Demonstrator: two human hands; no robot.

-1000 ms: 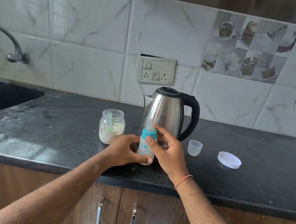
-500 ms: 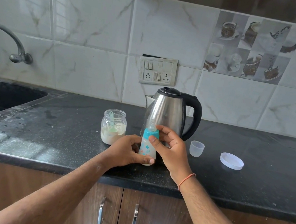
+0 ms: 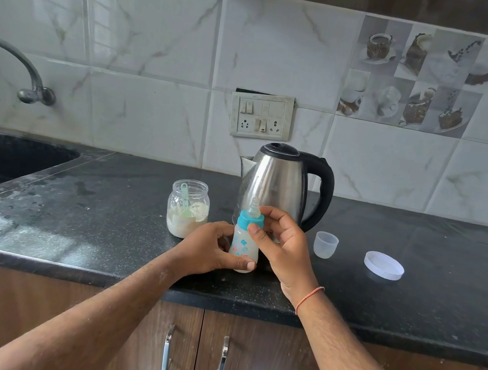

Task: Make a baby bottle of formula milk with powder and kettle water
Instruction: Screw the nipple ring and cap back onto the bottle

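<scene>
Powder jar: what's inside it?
The open powder jar holds pale formula powder in its lower part, with a light green scoop standing in it, handle up. The powder covers the scoop's lower edge and the jar's bottom.

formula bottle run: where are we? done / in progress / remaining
Done, by the look of it: the baby bottle holds whitish liquid and carries its teal collar and teat.
In hand: left hand grips the bottle body; right hand pinches the collar, probably tightening it.
Left: the clear cap and the white lid lie on the counter; the powder jar stands open.
</scene>
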